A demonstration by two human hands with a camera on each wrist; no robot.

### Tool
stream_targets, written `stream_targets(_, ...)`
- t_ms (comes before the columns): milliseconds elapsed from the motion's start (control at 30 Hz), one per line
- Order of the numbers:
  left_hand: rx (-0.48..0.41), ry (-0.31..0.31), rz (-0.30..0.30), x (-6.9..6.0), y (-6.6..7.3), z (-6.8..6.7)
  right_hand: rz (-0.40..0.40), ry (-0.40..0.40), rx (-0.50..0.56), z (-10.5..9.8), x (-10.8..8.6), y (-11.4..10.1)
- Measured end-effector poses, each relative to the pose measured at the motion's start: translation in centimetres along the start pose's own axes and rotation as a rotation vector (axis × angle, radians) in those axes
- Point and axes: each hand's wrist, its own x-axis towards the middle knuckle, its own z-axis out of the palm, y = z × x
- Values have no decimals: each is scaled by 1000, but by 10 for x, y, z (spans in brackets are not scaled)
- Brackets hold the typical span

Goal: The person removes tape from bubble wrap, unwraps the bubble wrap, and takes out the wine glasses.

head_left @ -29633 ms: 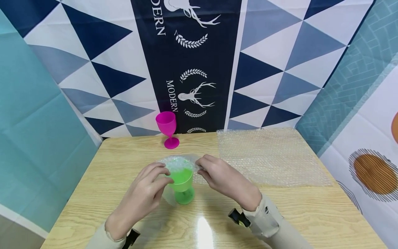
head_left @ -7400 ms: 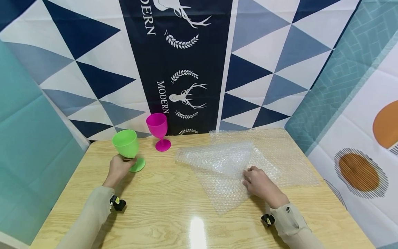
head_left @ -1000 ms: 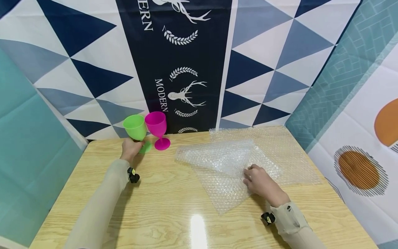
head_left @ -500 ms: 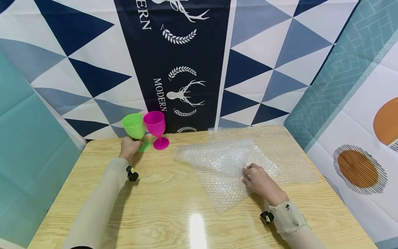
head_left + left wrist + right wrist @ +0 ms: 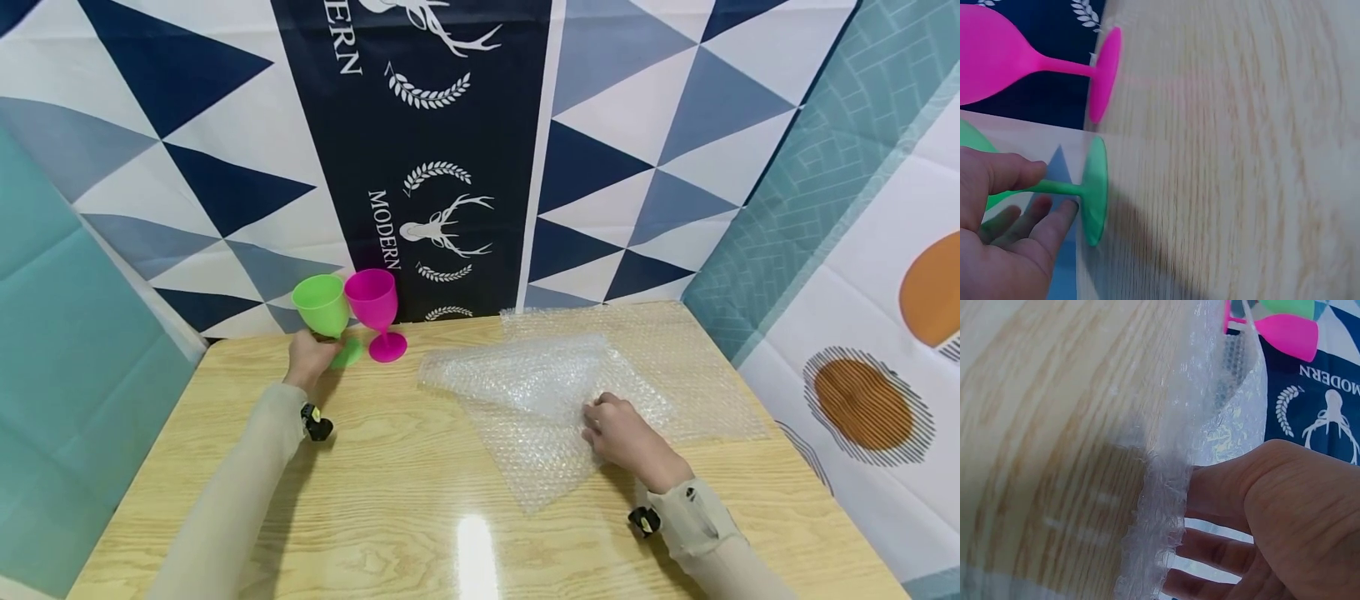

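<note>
My left hand holds the stem of a green plastic goblet at the table's back left. In the left wrist view the goblet's green foot stands on the wood, with the thumb and fingers on both sides of the stem. Close on its right, a magenta goblet stands upright; the bowls overlap in the head view. On the right, my right hand grips a loosely folded sheet of bubble wrap with bent fingers. The right wrist view shows its fingertips at the crumpled edge, partly hidden.
A second bubble wrap sheet lies flat at the back right, partly under the folded one. Behind the wooden table hangs a patterned cloth backdrop, near both goblets. Teal and white panels flank the sides.
Since about seven seconds ago, my left hand has moved the green goblet back and right, beside the magenta one. Over the last second hands and goblets keep their places. Much earlier, bubble wrap covered the green goblet.
</note>
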Motion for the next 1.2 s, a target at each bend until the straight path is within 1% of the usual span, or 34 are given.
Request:
stream_targets(100,-86,-27,-16,-6,1,-5,-2,-9,-2,1,0,1)
stream_targets(200,-215,-71,-48,-13,3,-9,0,-10,-1,2,1,4)
stream_targets(267,-279,-91,-60,-19,2,-12,-4,-13,-7,1,1,4)
stream_targets(367,-328,-117,-62,-28,-1,-15,-25,-6,-21,0,-1,6)
stream_targets(433,-331,-128,-61,-35,-4,-16,-62,21,-50,1,-4,7)
stream_targets(533,-307,-140,-45,-48,-7,-20,-103,77,-75,4,-7,8)
stream_targets(633,-253,-143,13,-60,-10,-27,-121,118,-82,6,-10,9)
stream_targets(700,-192,-142,67,-68,-12,-33,-126,143,-85,7,-10,10)
stream_targets(767,-105,-147,125,-74,-12,-36,-122,166,-84,7,-12,11)
stream_targets(867,22,-151,197,-82,-12,-38,-142,210,-84,8,-14,15)
stream_targets(933,70,-150,231,-87,-10,-39,-182,248,-84,8,-15,19)
stream_targets(1100,99,-148,276,-96,-6,-40,-347,343,-60,6,-17,28)
stream_targets(1200,121,-146,324,-99,-4,-40,-421,373,-37,4,-20,31)
